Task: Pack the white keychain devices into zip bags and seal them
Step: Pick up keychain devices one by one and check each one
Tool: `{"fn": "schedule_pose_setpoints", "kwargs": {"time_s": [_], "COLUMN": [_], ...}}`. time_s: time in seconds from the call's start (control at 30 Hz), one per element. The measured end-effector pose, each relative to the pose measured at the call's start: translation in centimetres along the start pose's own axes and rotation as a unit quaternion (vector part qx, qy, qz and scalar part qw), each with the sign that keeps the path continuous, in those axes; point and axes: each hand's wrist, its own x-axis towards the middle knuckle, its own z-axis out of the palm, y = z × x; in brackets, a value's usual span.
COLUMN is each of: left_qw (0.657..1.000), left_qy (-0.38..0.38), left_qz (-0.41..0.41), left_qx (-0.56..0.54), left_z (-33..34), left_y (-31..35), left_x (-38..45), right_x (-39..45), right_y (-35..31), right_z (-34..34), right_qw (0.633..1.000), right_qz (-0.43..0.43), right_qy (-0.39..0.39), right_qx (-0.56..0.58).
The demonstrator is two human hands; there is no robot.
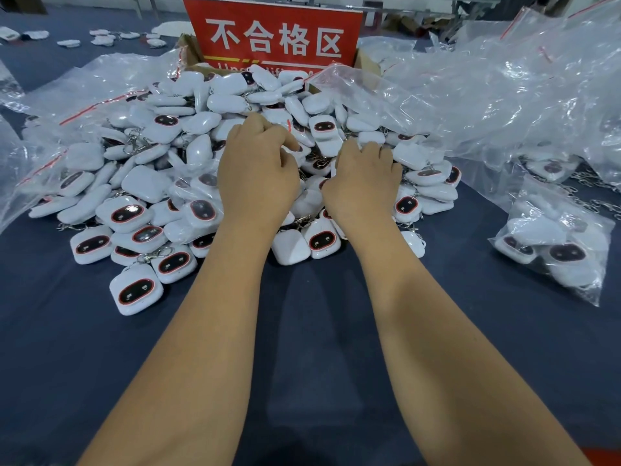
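A dark blue table runs out of view at every edge. On its far half lies a wide pile of white keychain devices, many face down, their metal clips mostly buried, so how deep the pile goes is hard to judge. Clear zip bags with red seal strips are heaped at the right and spill over the pile's far right edge; more lie crumpled at the left, cut off by the frame. Behind the pile a red sign stands in a cardboard box, its lower line of print hidden by devices. At the near right lies a filled bag, its contents blurred by plastic.

Both forearms reach forward, palms down. The left hand rests on the pile, fingers curled into it; whether it holds a device cannot be told. The right hand, just beside it, digs in likewise, fingertips hidden.
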Motion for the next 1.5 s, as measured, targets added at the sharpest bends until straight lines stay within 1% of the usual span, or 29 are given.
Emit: {"fn": "schedule_pose_setpoints", "kwargs": {"time_s": [0.1,0.17,0.2,0.23,0.27,0.33,0.4,0.53,0.6,0.8,0.93,1.03,1.27,1.5], "left_qw": [1.0,1.0,1.0,1.0,1.0,1.0,0.998,0.998,0.998,0.996,0.996,0.995,0.994,0.994], "left_qy": [0.014,0.019,0.019,0.018,0.017,0.014,0.007,-0.017,-0.026,-0.039,-0.04,-0.043,-0.048,-0.055], "left_qz": [-0.003,0.0,0.001,0.002,0.004,0.011,0.011,0.006,-0.004,-0.033,-0.037,-0.037,-0.035,-0.032], "left_qx": [-0.011,-0.017,-0.018,-0.017,-0.011,0.021,0.054,0.064,0.064,0.075,0.075,0.085,0.088,0.094], "left_z": [0.1,0.1,0.1,0.1,0.1,0.1,0.1,0.0,0.0,0.2,0.2,0.3,0.2,0.2], "left_y": [0.0,0.0,-0.1,-0.1,-0.1,-0.1,-0.1,-0.1,-0.2,0.0,0.0,0.1,0.2,0.2], "left_x": [0.1,0.1,0.1,0.1,0.1,0.1,0.1,0.1,0.2,0.2,0.3,0.2,0.2,0.2], "right_x": [0.2,0.2,0.2,0.1,-0.1,-0.2,-0.1,0.4,0.5,0.9,1.0,0.9,0.7,0.6], "right_y": [0.1,-0.2,-0.4,-0.8,-1.1,-1.5,-1.5,-1.3,-1.2,-0.9,-0.7,-0.6,-0.6,-0.6], "right_z": [0.0,-0.2,-0.3,-0.5,-0.6,-0.8,-0.8,-0.4,-0.1,0.1,0.1,0.1,0.0,-0.1], "right_qw": [1.0,0.995,0.987,0.97,0.945,0.897,0.867,0.819,0.804,0.763,0.75,0.74,0.749,0.754], "right_qz": [-0.015,-0.036,-0.039,-0.036,-0.027,0.0,0.024,0.07,0.084,0.114,0.118,0.1,0.065,0.057], "right_qy": [0.003,0.018,0.02,0.017,0.013,0.013,0.006,-0.033,-0.06,-0.109,-0.126,-0.14,-0.148,-0.141], "right_qx": [0.013,0.087,0.158,0.241,0.325,0.441,0.497,0.569,0.585,0.627,0.639,0.65,0.642,0.639]}}
